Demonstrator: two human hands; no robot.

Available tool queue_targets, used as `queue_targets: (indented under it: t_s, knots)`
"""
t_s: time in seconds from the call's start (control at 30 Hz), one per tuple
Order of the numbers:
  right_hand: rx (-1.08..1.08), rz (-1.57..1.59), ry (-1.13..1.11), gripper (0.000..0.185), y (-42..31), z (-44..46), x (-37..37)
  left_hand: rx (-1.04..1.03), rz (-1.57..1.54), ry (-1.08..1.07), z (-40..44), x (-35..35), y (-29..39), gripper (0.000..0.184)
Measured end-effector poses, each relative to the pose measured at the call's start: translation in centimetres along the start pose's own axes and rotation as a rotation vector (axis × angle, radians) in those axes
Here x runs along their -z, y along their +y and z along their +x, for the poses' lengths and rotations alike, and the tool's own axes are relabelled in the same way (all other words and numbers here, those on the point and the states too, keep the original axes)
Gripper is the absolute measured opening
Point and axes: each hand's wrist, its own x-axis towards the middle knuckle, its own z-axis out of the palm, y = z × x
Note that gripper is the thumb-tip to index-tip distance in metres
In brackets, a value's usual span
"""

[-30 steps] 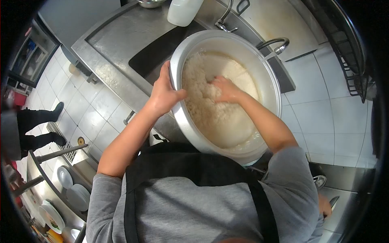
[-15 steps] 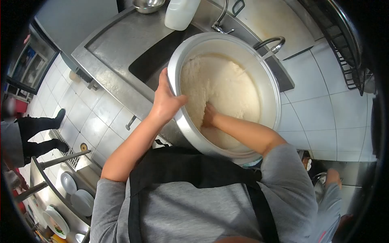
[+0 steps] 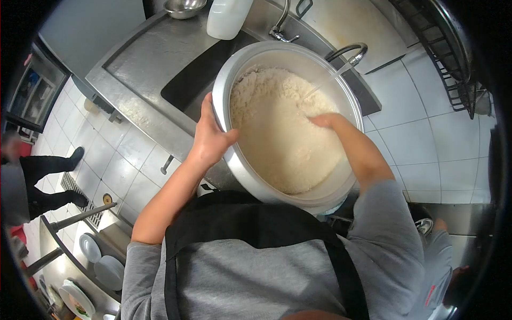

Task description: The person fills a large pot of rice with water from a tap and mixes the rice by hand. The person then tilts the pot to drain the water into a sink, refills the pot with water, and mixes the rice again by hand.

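A large round metal pot (image 3: 224, 69) rests tilted at the sink, holding pale grains that look like rice (image 3: 266, 88) under cloudy water. My left hand (image 3: 212, 133) grips its left rim, thumb over the edge and fingers around the outside. Inside the pot, toward the right, my right hand (image 3: 325, 121) is partly sunk in the cloudy water, its fingers hidden. A faucet (image 3: 358, 52) runs a thin stream of water into the pot near that hand.
A dark sink basin (image 3: 186, 80) lies behind the pot, with a white plastic jug (image 3: 226, 18) and a metal bowl (image 3: 184, 6) beyond. Plates (image 3: 109, 272) stand on a lower-left shelf. Another person's legs (image 3: 50, 165) show at left, someone's leg (image 3: 438, 266) at lower right.
My right hand has moved from the grains at the pot's left and middle to its right side. The grains now lie heaped along the far left. My left hand has kept its hold on the rim.
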Motion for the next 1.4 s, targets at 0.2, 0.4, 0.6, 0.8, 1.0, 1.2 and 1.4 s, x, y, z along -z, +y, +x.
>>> queue_targets:
  t_s: [0.2, 0.4, 0.6, 0.8, 1.0, 1.2, 1.4]
  knots:
    - [-0.039, 0.845, -0.45, 0.055, -2.0, -6.0, -10.0, -0.023, 0.023, -0.008, 0.0, 0.1, 0.6, 0.089]
    - [0.064, 1.549, -0.317, 0.047, -12.6, -2.5, -14.6, 0.01, 0.021, -0.024, -0.1, 0.3, 0.4, 0.09]
    - [0.131, 2.002, 0.284, 0.04, -12.6, 2.8, -7.8, 0.002, 0.077, -0.04, 0.0, 0.7, 1.0, 0.093]
    - [-0.036, 0.231, 1.011, 0.044, -8.4, 2.4, 0.6, -0.033, 0.076, -0.049, 0.0, 0.7, 0.7, 0.096]
    - [0.137, 0.074, 0.601, 0.058, -15.8, 2.6, 3.6, -0.066, 0.089, -0.05, 0.1, 0.7, 0.2, 0.098]
    - [0.599, -0.26, 0.476, 0.068, -12.4, -1.3, -2.6, -0.082, 0.046, -0.067, 0.0, 0.7, 0.2, 0.097]
    - [0.567, -0.397, 0.339, 0.074, -6.1, -8.6, -9.4, -0.115, -0.003, -0.061, 0.0, 0.5, -0.1, 0.095]
